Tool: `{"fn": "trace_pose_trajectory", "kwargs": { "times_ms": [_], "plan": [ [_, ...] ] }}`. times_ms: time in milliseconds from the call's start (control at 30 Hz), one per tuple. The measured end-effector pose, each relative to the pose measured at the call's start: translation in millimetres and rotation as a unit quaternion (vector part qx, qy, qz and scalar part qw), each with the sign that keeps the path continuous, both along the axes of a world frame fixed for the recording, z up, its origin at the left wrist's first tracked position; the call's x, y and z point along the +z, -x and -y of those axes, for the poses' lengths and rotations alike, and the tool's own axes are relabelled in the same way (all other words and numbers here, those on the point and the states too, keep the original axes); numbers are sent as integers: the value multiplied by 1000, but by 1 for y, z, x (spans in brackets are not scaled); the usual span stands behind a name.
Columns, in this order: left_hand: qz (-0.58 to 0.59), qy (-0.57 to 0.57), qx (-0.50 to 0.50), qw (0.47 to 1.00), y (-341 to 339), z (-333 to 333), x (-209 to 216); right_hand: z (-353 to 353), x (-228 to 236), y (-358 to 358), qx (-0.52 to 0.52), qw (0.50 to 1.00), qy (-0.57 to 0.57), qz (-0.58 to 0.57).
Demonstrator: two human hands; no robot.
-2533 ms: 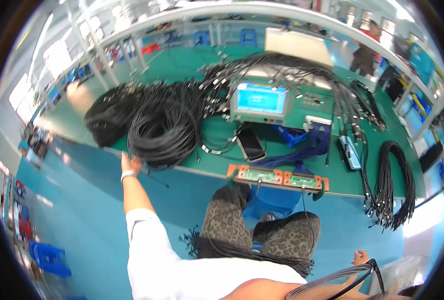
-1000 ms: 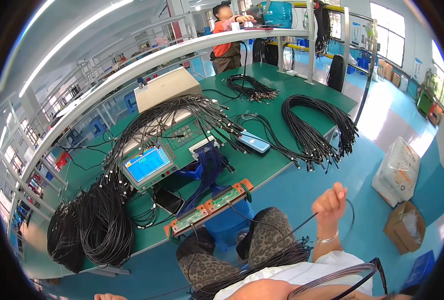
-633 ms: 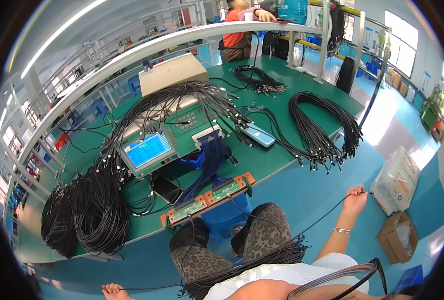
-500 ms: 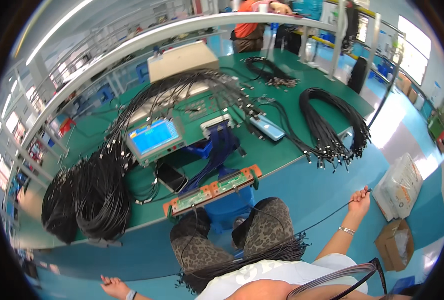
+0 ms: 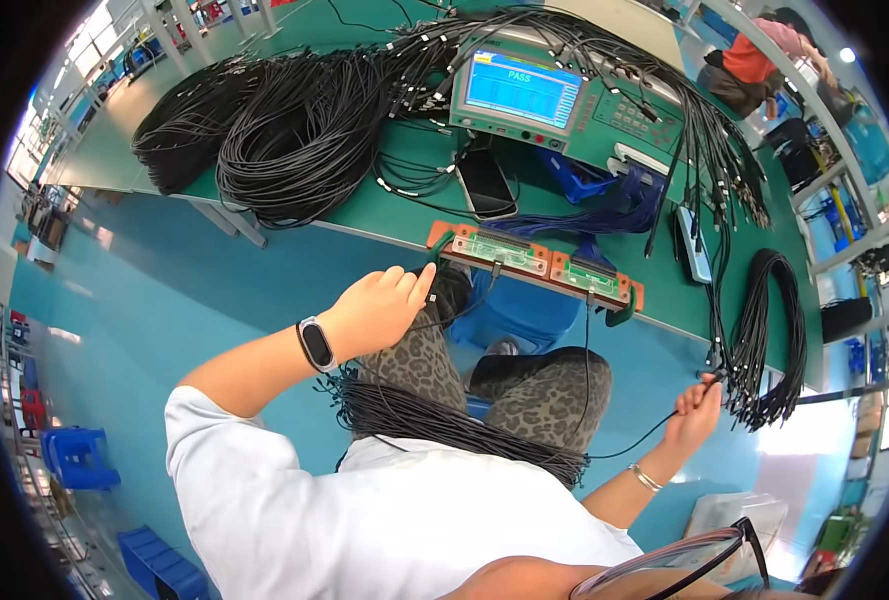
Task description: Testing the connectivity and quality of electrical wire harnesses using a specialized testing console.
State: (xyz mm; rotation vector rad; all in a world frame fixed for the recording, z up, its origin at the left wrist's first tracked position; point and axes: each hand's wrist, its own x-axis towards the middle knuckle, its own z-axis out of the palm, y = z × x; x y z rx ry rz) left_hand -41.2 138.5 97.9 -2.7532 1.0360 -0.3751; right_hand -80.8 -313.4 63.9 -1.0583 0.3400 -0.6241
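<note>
My left hand (image 5: 382, 308) is closed at the left end of the orange-edged test fixture (image 5: 499, 255), with the small plug of a black cable (image 5: 432, 298) showing beside its fingers. Two cables are plugged into the fixture's front and hang over my knees. Out to the right, my right hand (image 5: 692, 412) pinches the end of another black cable (image 5: 649, 437), which runs back to my lap. Across my thighs lies a bundle of black cables (image 5: 454, 432). Behind the fixture stands a tester with a lit blue screen (image 5: 521, 88).
Large coils of black cable (image 5: 289, 150) cover the table's left part. A phone (image 5: 486, 183) lies behind the fixture, and a light-blue device (image 5: 694, 245) lies right. Another cable bundle (image 5: 769, 340) hangs over the right edge. A blue stool (image 5: 519, 310) stands under the table.
My left hand has come from low at the left up to the fixture's left end. My right hand still holds a cable end, now beside the hanging bundle. The view has turned left.
</note>
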Motion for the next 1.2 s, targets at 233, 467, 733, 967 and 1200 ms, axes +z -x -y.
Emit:
{"fn": "trace_pose_trajectory", "kwargs": {
  "times_ms": [233,467,733,967,1200],
  "plan": [
    [-50,21,10,998,6,-10,-23,-36,-16,-2,158,980,58,-102],
    [-195,191,102,957,-3,3,-29,-96,-47,-35,221,961,65,-155],
    [-162,585,177,775,-22,62,-64,-137,-41,-90,282,947,14,-152],
    [-414,759,173,472,-43,87,-76,-136,-50,-82,279,954,-8,-109],
    [-431,817,141,355,-55,118,-76,-140,-60,-62,262,948,-52,-170]
  ]
}}
